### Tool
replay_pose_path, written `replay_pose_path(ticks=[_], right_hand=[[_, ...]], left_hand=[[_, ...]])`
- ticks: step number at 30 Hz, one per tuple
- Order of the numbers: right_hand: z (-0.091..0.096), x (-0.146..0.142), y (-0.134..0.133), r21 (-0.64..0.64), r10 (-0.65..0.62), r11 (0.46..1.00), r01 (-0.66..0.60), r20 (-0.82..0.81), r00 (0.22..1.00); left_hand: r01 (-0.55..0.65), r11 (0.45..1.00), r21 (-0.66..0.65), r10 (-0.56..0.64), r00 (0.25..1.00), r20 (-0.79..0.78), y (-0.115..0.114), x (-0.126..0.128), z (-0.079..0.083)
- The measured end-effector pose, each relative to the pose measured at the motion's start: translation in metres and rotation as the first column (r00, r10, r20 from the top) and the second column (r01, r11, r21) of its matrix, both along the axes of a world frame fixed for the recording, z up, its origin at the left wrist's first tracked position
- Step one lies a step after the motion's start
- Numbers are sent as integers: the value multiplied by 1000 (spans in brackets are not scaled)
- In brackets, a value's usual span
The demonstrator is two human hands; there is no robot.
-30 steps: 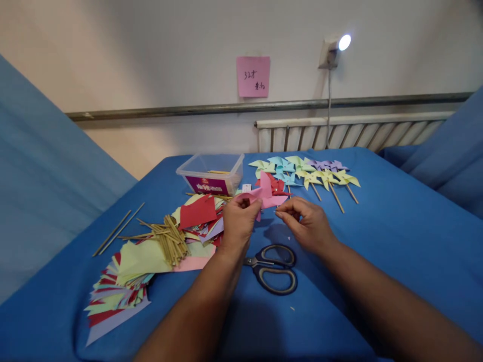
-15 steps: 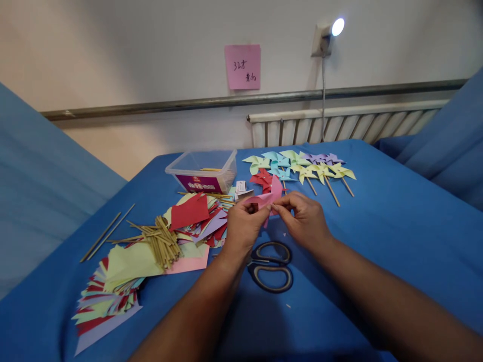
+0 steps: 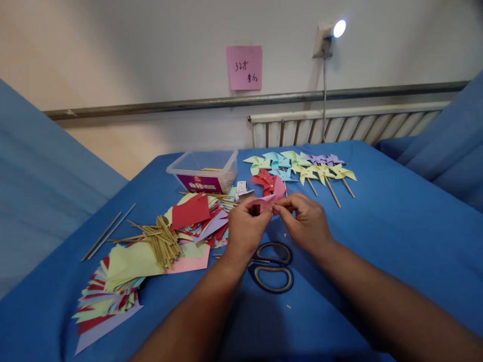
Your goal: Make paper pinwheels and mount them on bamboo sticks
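A pink paper pinwheel [image 3: 278, 190], partly folded, is held up between both hands over the middle of the table. My left hand [image 3: 247, 221] pinches its left side between thumb and fingers. The fingertips of my right hand [image 3: 302, 218] are pinched together at the paper's centre; whether a pin sits between them I cannot tell. Below the hands lie scissors [image 3: 272, 289] with dark handles, their blades partly hidden behind my left forearm. Just behind the pink paper is a red pinwheel [image 3: 264, 180].
Several finished pinwheels [image 3: 307, 173] on sticks lie at the back right. A clear plastic box [image 3: 230, 173] stands at the back, a small white box [image 3: 241, 187] beside it. To the left are wooden sticks [image 3: 164, 244], coloured paper sheets [image 3: 190, 213] and a fanned paper stack [image 3: 109, 296].
The upright pink blade has tipped slightly to the right, and the lower pink flap under the fingers no longer shows. Both hands keep their pinch; the view has shifted very slightly.
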State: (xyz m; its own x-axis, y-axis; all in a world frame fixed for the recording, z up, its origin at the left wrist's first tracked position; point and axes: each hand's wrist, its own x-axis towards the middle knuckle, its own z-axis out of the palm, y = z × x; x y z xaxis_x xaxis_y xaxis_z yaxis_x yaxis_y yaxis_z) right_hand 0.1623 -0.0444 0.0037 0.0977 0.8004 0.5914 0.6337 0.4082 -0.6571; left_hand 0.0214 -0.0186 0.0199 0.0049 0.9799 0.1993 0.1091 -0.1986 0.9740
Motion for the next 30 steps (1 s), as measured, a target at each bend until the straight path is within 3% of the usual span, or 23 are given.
replay_pose_path(ticks=[7, 13, 16, 19, 21, 30], right_hand=[[1, 0, -1, -41, 2, 999, -3, -38, 999], [2, 2, 4, -48, 27, 998, -40, -249, 968], [2, 2, 9, -110, 87, 982, -156, -470, 878], [0, 3, 13, -171, 175, 915, -364, -646, 743], [-2, 4, 14, -209, 173, 880, -427, -695, 698], [-5, 0, 11, -252, 102, 872, -420, -746, 658]], left_hand=[[-19, 995, 100, 25, 998, -51, -7, 2, 7], [9, 992, 129, 4, 995, -100, -8, 1, 5], [29, 997, 77, -24, 997, -75, -7, 0, 6], [59, 998, 0, -59, 998, -16, -5, 0, 7], [80, 996, -48, -79, 996, 31, -4, 0, 7], [138, 969, -207, -96, 976, 197, 2, 0, -2]])
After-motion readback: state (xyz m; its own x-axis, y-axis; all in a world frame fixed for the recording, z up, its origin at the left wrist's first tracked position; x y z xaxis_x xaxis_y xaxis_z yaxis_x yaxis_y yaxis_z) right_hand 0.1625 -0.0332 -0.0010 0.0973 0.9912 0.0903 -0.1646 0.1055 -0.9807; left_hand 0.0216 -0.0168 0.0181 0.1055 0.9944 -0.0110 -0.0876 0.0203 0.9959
